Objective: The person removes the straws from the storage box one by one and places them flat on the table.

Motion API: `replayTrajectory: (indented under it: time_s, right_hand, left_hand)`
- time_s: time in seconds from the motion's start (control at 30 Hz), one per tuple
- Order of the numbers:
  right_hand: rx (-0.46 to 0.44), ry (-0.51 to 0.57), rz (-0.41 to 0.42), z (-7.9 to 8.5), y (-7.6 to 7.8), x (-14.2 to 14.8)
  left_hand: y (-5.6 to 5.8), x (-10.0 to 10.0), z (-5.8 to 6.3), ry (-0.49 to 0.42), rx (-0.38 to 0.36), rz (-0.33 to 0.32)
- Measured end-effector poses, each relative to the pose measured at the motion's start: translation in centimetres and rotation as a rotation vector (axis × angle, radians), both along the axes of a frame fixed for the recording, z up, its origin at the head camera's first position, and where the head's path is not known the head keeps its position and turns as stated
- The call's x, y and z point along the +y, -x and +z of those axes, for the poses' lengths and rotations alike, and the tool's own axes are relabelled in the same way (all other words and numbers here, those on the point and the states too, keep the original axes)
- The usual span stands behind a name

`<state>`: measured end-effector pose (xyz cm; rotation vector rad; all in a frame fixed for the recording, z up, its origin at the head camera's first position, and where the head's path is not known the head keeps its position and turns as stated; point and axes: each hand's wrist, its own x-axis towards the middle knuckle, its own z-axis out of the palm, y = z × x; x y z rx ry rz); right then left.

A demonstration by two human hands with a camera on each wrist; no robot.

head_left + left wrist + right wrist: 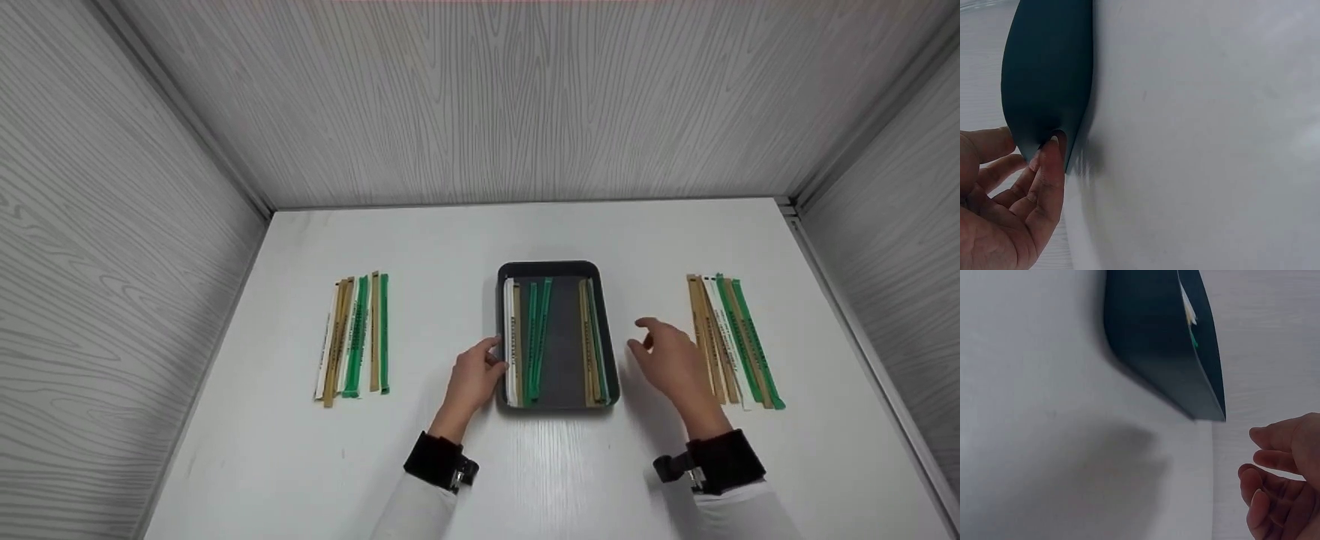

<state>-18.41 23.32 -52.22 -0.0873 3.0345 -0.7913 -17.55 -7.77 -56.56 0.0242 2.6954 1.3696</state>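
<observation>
A black rectangular tray (562,337) lies in the middle of the table. Long thin paper-wrapped straws lie lengthwise inside: white and brown ones along its left side, two green straws (537,337) left of centre, brown and green ones along the right. My left hand (472,377) pinches the tray's near left wall; in the left wrist view, the fingers of the left hand (1022,197) are against the outer wall and the thumb passes behind the rim. My right hand (670,362) hovers right of the tray, fingers loosely bent and holding nothing. The right wrist view shows that hand (1283,478) apart from the tray.
On the left of the white table (450,240) lies a row of white, brown and green straws (352,337). Another such row of straws (739,337) lies on the right, partly behind my right hand. Grey wood-patterned panels (480,105) enclose the table's back and sides.
</observation>
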Motion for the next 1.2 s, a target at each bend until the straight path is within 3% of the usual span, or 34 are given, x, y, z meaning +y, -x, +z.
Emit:
replayTrajectory:
  time_s: [0.27,0.53,0.83,1.2]
  right_hand:
    - [0.089,-0.11,0.176,-0.6,-1.1,-5.5]
    - [0.04,-0.338,0.287,-1.9,-1.8,-8.1]
    - [-0.007,-0.284,0.284,-2.7,-1.2,-8.5]
    - [0.006,-0.267,0.259,-3.4,-0.8,-9.2]
  left_hand:
    - [0.0,-0.1,0.1,-0.003,0.004,-0.001]
    - [0.0,0.0,0.1,0.004,-0.007,-0.003]
    - [0.0,-0.2,0.2,-0.008,0.001,0.001]
    - [0.0,-0.2,0.1,-0.01,-0.001,-0.005]
